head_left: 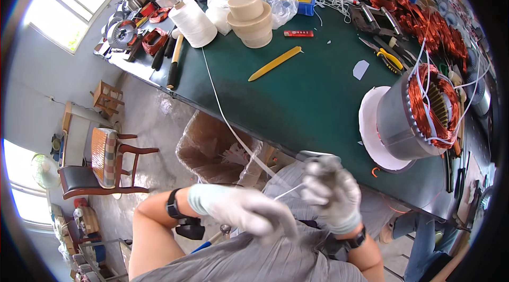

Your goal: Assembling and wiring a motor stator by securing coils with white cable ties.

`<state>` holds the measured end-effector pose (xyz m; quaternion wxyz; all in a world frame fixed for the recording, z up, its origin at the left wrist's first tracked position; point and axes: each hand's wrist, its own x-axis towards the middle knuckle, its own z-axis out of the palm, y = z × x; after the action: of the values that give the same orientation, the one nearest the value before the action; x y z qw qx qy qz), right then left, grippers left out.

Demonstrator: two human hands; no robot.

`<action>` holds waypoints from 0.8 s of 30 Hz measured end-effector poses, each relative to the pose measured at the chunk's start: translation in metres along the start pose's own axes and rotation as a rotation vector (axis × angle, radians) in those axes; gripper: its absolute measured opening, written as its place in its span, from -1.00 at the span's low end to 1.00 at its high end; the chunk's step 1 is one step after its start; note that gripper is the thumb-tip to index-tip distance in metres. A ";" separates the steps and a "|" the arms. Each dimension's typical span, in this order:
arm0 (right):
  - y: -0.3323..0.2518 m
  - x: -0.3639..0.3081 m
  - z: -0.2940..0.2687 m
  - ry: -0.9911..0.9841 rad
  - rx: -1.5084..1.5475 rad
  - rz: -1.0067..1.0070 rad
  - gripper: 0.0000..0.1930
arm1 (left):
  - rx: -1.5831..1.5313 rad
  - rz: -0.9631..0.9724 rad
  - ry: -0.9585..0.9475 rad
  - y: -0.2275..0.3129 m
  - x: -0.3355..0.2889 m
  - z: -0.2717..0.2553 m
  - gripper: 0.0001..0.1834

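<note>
Left hand (245, 214) blurred, fingers smeared; can't tell if spread or pinching. Right hand (330, 193) curled, also blurred, hold on white cord (223, 115) unclear. Cord runs from white spool (193, 23) over green table (313, 91) edge, hard to trace near the 2 hands.

The bench (318, 86) is dark green. The cord (254, 158) and the spool (193, 25) are white, the gloves (345, 197) greyish white, the stator (395, 123) grey with copper-red windings (420, 107).

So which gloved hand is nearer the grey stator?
The right hand, near the edge of the bench; the left hand is farther from the stator.
</note>
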<state>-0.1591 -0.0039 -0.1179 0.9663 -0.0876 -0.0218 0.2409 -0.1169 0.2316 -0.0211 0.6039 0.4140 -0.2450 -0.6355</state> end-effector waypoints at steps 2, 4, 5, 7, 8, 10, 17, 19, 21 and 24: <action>-0.024 -0.024 0.004 0.111 0.061 -0.138 -0.67 | -0.092 0.109 0.423 -0.015 -0.031 -0.011 -0.46; -0.044 -0.047 -0.006 0.129 -0.034 -0.239 -0.68 | -0.030 0.206 0.750 -0.023 -0.051 -0.022 -0.40; -0.047 -0.056 -0.007 0.210 -0.070 -0.319 -0.69 | 0.036 0.180 0.909 -0.019 -0.053 -0.026 -0.39; -0.046 -0.076 -0.005 0.309 -0.128 -0.464 -0.69 | 0.220 0.210 1.215 -0.012 -0.062 -0.027 -0.40; -0.042 -0.077 -0.003 0.299 -0.128 -0.464 -0.69 | 0.340 0.237 1.328 -0.006 -0.067 -0.038 -0.52; -0.027 -0.072 0.008 0.533 -0.437 -0.463 -0.67 | 0.492 0.313 1.591 0.004 -0.083 -0.073 -0.65; 0.000 -0.006 0.028 0.016 -1.531 -0.484 -0.51 | 1.383 0.553 2.118 0.141 -0.162 -0.231 -0.70; -0.001 0.001 0.030 -0.002 -1.411 -0.424 -0.50 | 1.387 0.372 2.150 0.178 -0.157 -0.237 -0.65; 0.008 0.006 0.032 0.032 -1.075 -0.311 -0.50 | 1.401 0.033 2.072 0.201 -0.151 -0.251 -0.59; 0.018 0.006 0.017 0.147 -1.085 -0.279 -0.51 | 1.522 -0.262 1.980 0.212 -0.147 -0.279 -0.46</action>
<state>-0.1634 0.0172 -0.1046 0.8044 -0.5849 -0.0868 0.0584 0.2218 0.3950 0.0352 0.0690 0.9771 0.0515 0.1946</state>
